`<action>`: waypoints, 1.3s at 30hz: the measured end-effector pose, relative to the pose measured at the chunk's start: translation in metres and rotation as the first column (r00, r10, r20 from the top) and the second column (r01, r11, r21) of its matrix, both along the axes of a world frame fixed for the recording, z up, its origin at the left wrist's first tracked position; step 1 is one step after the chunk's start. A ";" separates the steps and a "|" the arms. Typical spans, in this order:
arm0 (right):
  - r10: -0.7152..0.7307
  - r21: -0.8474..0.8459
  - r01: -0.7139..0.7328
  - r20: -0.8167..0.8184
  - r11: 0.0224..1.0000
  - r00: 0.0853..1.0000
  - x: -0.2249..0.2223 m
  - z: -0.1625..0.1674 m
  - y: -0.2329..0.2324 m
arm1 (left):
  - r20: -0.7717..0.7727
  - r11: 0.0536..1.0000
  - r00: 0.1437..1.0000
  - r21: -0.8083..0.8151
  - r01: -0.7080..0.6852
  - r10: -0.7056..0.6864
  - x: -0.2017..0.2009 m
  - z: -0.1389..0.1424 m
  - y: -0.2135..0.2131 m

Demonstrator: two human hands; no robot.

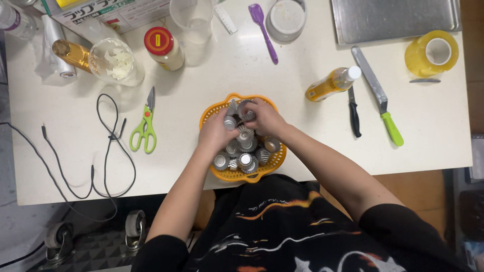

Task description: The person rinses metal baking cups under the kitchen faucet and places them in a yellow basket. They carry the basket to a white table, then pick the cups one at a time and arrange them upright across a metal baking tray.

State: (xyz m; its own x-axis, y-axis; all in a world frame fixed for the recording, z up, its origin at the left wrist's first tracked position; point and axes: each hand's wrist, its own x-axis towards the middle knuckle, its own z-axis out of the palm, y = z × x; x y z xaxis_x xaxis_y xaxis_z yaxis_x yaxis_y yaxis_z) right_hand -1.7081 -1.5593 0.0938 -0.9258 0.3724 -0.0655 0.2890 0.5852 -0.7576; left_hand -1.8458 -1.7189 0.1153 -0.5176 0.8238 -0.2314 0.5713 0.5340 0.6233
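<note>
Both hands, I'm pinching shiny fluted tin cups: left hand [216, 132], right hand [264, 117], over woven orange plastic basket [275, 160].

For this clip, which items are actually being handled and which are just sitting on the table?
In hand:
- left hand and right hand, both on small fluted metal cups
- orange basket holding the cups

Lying about:
- green scissors
- purple spatula
- yellow bottle
- green-handled palette knife
- tape roll
- metal tray
- black cable

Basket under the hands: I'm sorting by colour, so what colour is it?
Orange, best seen in the head view: the basket is orange mesh plastic.
</note>
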 end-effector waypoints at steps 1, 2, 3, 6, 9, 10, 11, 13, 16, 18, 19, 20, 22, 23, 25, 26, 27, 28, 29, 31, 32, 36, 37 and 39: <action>-0.003 -0.010 0.002 -0.080 1.000 0.997 0.000 0.002 0.004 | -0.005 0.997 1.000 0.073 -0.018 0.018 0.000 0.009 0.001; -0.055 -0.077 0.049 -0.071 0.996 0.996 0.001 0.004 0.008 | 0.070 0.993 0.996 0.095 -0.069 0.062 0.000 0.018 0.001; -0.101 -0.146 0.092 -0.055 0.985 0.993 0.002 0.006 0.012 | 0.148 0.986 0.983 0.112 -0.125 0.108 0.001 0.027 0.000; -0.172 -0.370 0.156 -0.012 0.916 0.985 0.013 0.012 0.020 | 0.307 0.953 0.926 0.135 -0.271 0.220 0.020 0.046 -0.003; -0.196 -0.510 0.131 -0.075 0.850 0.978 0.037 0.018 0.030 | 0.447 0.929 0.873 0.202 -0.310 0.194 0.049 0.048 0.005; -0.205 -0.547 0.116 -0.105 0.829 0.973 0.052 0.019 0.032 | 0.498 0.924 0.851 0.225 -0.309 0.164 0.064 0.045 0.008; -0.230 -0.568 0.140 -0.089 0.811 0.969 0.070 0.020 0.036 | 0.526 0.927 0.834 0.204 -0.315 0.168 0.082 0.038 0.014; -0.278 -0.606 0.189 -0.056 0.773 0.959 0.109 0.020 0.050 | 0.580 0.930 0.795 0.165 -0.328 0.177 0.121 0.020 0.030; -0.396 -0.541 0.403 0.137 0.738 0.908 0.163 0.014 0.068 | 0.462 0.953 0.879 0.192 -0.233 0.122 0.173 -0.014 0.069; -0.385 -0.428 0.436 0.206 0.791 0.900 0.181 0.003 0.081 | 0.533 0.977 0.831 0.032 -0.211 0.162 0.197 -0.037 0.096; -0.379 -0.371 0.448 0.245 0.814 0.892 0.189 -0.003 0.084 | 0.567 0.980 0.802 -0.052 -0.193 0.188 0.207 -0.048 0.103; -0.351 -0.353 0.425 0.254 0.834 0.901 0.193 -0.009 0.087 | 0.492 0.985 0.855 -0.030 -0.172 0.164 0.215 -0.058 0.107; -0.293 -0.318 0.368 0.260 0.874 0.920 0.194 -0.019 0.095 | 0.320 0.992 0.940 0.014 -0.128 0.117 0.220 -0.074 0.118; -0.273 -0.304 0.328 0.211 0.894 0.939 0.195 -0.021 0.097 | 0.292 0.992 0.950 0.027 -0.125 0.112 0.223 -0.080 0.120; -0.220 -0.277 0.243 0.112 0.930 0.969 0.195 -0.025 0.100 | 0.229 0.991 0.967 0.048 -0.123 0.108 0.226 -0.085 0.121; -0.189 -0.257 0.217 0.129 0.942 0.973 0.196 -0.028 0.103 | 0.213 0.991 0.971 0.060 -0.120 0.104 0.227 -0.085 0.120; -0.157 -0.237 0.188 0.144 0.953 0.977 0.198 -0.030 0.105 | 0.195 0.990 0.976 0.073 -0.117 0.101 0.228 -0.082 0.118; -0.124 -0.218 0.158 0.161 0.963 0.979 0.200 -0.029 0.107 | 0.177 0.990 0.979 0.084 -0.114 0.098 0.229 -0.077 0.116; -0.116 -0.243 0.149 0.147 0.959 0.982 0.201 -0.029 0.109 | 0.160 0.990 0.983 0.091 -0.110 0.094 0.230 -0.070 0.111; -0.102 -0.293 0.136 0.127 0.946 0.987 0.205 -0.025 0.112 | 0.133 0.990 0.988 0.103 -0.098 0.084 0.233 -0.054 0.096; -0.112 -0.253 0.148 0.149 0.956 0.982 0.206 -0.023 0.114 | 0.201 0.982 0.975 0.143 -0.126 0.096 0.235 -0.044 0.086; -0.140 -0.056 0.152 0.185 0.987 0.973 0.210 -0.005 0.112 | 0.197 0.940 0.958 0.233 -0.250 0.206 0.218 -0.013 0.030; -0.149 0.009 0.150 0.182 0.989 0.972 0.210 0.002 0.111 | 0.175 0.901 0.937 0.267 -0.341 0.303 0.202 -0.010 0.017; -0.123 -0.012 0.125 0.103 0.992 0.987 0.201 0.016 0.101 | 0.055 0.867 0.892 0.214 -0.449 0.448 0.158 -0.005 -0.013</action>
State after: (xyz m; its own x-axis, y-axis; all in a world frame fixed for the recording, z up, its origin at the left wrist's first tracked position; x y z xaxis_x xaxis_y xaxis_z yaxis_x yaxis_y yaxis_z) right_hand -1.5068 -1.4581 0.1094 -0.8604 0.4820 -0.1654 0.4351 0.5259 -0.7308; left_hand -1.6877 -1.7322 0.1105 -0.8430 0.5323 -0.0776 0.2997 0.5845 0.7540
